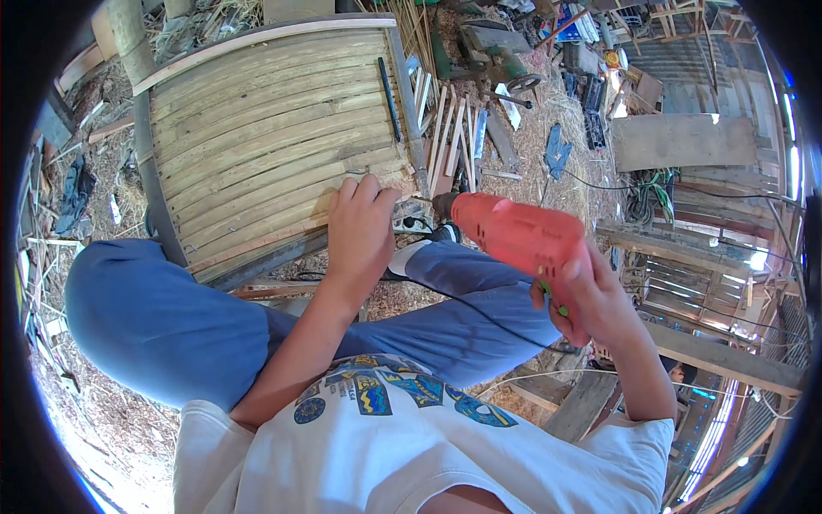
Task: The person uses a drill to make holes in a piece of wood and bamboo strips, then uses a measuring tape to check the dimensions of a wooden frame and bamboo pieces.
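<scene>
My right hand (591,295) is closed around the handle of a red corded power drill (514,230) with a green trigger. The drill lies almost level, its dark chuck (444,204) pointing left at the near right corner of a slatted wooden panel (265,141). Whether the bit touches the wood is too small to tell. At the panel's near edge my left hand (364,218) has its fingers bent down over a thin wooden strip (257,248), close to the drill's tip. Those fingertips are partly hidden. A dark pencil-like stick (390,98) lies on the slats.
Loose wooden strips (454,141) lie right of the panel on a floor strewn with shavings. A black cord (488,317) crosses my leg. Farther right are a blue cloth (557,152), a board (685,142) and coiled green cable (655,197). A wooden post (130,43) stands far left.
</scene>
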Tool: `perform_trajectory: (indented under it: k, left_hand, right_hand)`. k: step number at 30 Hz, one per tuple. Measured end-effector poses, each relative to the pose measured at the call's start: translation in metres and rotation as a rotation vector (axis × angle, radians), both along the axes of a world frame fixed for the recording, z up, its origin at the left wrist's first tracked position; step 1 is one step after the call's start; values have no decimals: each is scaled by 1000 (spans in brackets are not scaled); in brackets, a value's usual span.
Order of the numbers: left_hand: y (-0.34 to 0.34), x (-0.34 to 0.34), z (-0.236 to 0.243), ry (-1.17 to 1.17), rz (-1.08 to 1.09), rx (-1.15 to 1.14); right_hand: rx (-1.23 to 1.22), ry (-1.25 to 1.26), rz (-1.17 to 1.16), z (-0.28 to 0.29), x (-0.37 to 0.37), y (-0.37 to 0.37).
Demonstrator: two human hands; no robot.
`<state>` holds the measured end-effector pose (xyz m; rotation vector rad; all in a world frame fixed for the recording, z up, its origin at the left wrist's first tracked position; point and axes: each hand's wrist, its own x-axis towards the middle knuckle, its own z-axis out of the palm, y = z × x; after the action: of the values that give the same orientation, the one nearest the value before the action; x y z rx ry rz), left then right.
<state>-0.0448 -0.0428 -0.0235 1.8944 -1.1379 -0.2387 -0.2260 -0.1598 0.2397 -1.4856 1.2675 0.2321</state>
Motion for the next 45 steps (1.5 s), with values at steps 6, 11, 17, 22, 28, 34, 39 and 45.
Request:
perform_trajectory:
  k: [6, 11, 17, 22, 28, 34, 39, 45]
  left_hand:
    - [2, -2, -6, -21, 4, -6]
    - [2, -4, -9, -25, 10, -28]
    - [2, -6, -11, 4, 14, -90]
    - [-2, -7, -9, -25, 58, -121]
    - [-3, -6, -3, -2, 47, -43]
    - [-5, -9, 0, 17, 62, -16]
    - [-6, -10, -1, 12, 68, 7]
    - [-7, -8, -2, 5, 69, -5]
  right_hand:
    - [-374, 12, 637, 3, 20, 11]
    - [-387, 30, 629, 1, 14, 9]
    - [-214, 60, 338, 2, 9, 2]
    - [-107, 85, 218, 6, 13, -3]
    - [-83, 141, 191, 6, 14, -14]
    - [-25, 137, 128, 8, 13, -15]
    - [-49, 123, 183, 8, 16, -12]
    - [6, 83, 102, 10, 23, -11]
